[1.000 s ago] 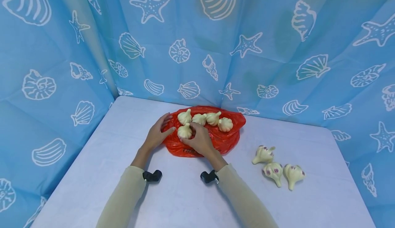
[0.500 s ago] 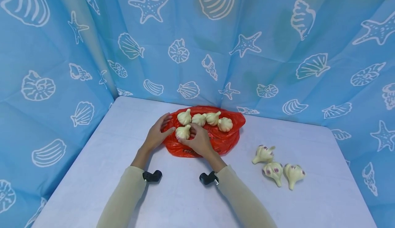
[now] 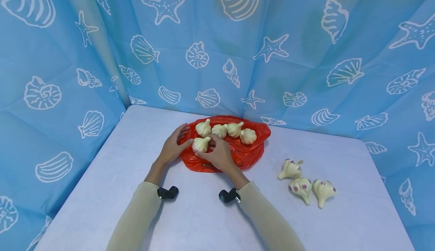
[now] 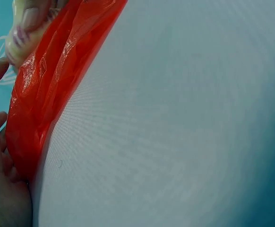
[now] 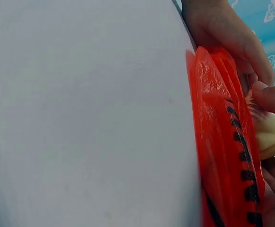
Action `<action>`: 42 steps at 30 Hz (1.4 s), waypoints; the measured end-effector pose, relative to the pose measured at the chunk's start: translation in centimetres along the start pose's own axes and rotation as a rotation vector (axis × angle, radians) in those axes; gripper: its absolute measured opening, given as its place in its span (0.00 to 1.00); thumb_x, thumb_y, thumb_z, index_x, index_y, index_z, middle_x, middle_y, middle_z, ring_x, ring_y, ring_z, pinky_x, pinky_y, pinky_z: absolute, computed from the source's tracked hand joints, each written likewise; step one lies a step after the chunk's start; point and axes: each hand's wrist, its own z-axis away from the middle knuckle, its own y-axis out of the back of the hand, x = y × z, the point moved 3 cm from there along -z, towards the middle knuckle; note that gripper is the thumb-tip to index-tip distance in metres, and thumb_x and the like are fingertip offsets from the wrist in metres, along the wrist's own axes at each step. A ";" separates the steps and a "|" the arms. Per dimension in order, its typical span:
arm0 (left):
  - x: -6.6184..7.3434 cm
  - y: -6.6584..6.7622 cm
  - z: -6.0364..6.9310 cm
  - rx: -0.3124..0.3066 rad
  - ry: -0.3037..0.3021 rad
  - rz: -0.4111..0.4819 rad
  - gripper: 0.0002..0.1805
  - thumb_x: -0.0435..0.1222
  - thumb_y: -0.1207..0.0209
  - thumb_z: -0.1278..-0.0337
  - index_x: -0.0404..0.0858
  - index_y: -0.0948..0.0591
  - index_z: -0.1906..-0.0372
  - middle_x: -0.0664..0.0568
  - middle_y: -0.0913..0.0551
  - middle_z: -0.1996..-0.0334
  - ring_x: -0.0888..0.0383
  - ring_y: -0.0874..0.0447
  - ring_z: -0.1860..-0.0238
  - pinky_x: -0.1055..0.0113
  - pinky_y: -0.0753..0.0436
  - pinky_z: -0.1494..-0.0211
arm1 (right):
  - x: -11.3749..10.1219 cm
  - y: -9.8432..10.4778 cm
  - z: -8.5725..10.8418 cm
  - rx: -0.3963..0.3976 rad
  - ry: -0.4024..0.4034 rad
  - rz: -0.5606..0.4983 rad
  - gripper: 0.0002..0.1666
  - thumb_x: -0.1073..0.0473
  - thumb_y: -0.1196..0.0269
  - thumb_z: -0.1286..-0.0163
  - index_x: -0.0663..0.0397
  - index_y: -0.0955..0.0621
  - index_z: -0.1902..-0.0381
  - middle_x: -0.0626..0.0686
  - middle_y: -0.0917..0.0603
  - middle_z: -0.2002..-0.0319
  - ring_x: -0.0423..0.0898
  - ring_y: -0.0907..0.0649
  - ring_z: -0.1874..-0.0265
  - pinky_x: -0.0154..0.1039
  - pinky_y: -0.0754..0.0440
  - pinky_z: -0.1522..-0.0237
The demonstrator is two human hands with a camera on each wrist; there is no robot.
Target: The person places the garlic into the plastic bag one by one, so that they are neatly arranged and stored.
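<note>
A red plastic bag (image 3: 249,154) lies spread on the table with several pale garlic bulbs on it. My right hand (image 3: 221,156) pinches the front garlic bulb (image 3: 200,145) between thumb and fingers, its stem pointing right. In the right wrist view that garlic bulb (image 5: 270,135) shows purple streaks near the thumb. At the bag's left edge rests my left hand (image 3: 171,148), fingers spread, its thumb close to the held bulb. Other garlic bulbs, including one at the back left (image 3: 203,128) and one at the right (image 3: 248,136), sit in a row behind it.
Three purple-marked garlic bulbs, one of them nearest the bag (image 3: 290,169), lie to the right on the white table (image 3: 190,220). A blue shell-patterned curtain (image 3: 210,28) hangs behind the table and along its left and right sides.
The held garlic bulb has shifted slightly left, and its stem has tipped from upward toward the right. My right hand moved a little left with it; the left hand stayed in place.
</note>
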 end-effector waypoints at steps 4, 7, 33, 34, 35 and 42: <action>-0.1 -0.1 0.0 -0.004 -0.003 0.002 0.44 0.49 0.35 0.42 0.44 0.42 0.25 0.51 0.32 0.31 0.51 0.35 0.31 0.51 0.34 0.31 | 0.0 -0.2 0.0 0.010 -0.005 0.036 0.36 0.48 0.24 0.47 0.52 0.25 0.43 0.47 0.19 0.52 0.43 0.18 0.54 0.38 0.17 0.52; -0.1 -0.1 0.0 -0.007 -0.001 0.004 0.43 0.49 0.36 0.41 0.45 0.41 0.25 0.51 0.32 0.32 0.52 0.35 0.31 0.52 0.34 0.30 | 0.2 -0.3 0.1 0.006 -0.011 0.036 0.36 0.50 0.24 0.47 0.50 0.25 0.43 0.47 0.19 0.52 0.43 0.18 0.54 0.37 0.18 0.51; 0.1 0.0 -0.1 -0.004 0.007 0.013 0.42 0.48 0.36 0.41 0.47 0.41 0.25 0.53 0.32 0.32 0.53 0.35 0.32 0.53 0.33 0.31 | 0.4 0.3 0.0 0.009 0.008 0.079 0.36 0.49 0.22 0.49 0.47 0.24 0.43 0.44 0.20 0.48 0.43 0.23 0.48 0.43 0.21 0.45; 0.1 0.0 -0.1 -0.004 0.008 0.012 0.42 0.48 0.36 0.41 0.46 0.41 0.25 0.53 0.32 0.32 0.53 0.35 0.32 0.53 0.33 0.31 | 0.4 0.3 0.0 0.009 0.007 0.084 0.36 0.49 0.22 0.49 0.47 0.24 0.43 0.44 0.20 0.48 0.42 0.24 0.47 0.43 0.22 0.45; 0.1 0.0 -0.1 -0.004 0.007 0.013 0.42 0.47 0.36 0.41 0.46 0.41 0.25 0.53 0.32 0.32 0.53 0.35 0.32 0.52 0.33 0.31 | 0.3 0.4 0.0 0.009 0.006 0.089 0.37 0.49 0.22 0.49 0.47 0.24 0.43 0.44 0.20 0.47 0.42 0.24 0.47 0.43 0.22 0.44; 0.0 0.0 0.1 0.002 0.019 0.009 0.43 0.48 0.35 0.42 0.46 0.41 0.25 0.52 0.32 0.32 0.53 0.35 0.32 0.52 0.32 0.32 | -0.3 0.8 -0.2 0.000 0.037 0.080 0.37 0.48 0.23 0.48 0.51 0.24 0.43 0.47 0.19 0.48 0.42 0.23 0.49 0.42 0.21 0.46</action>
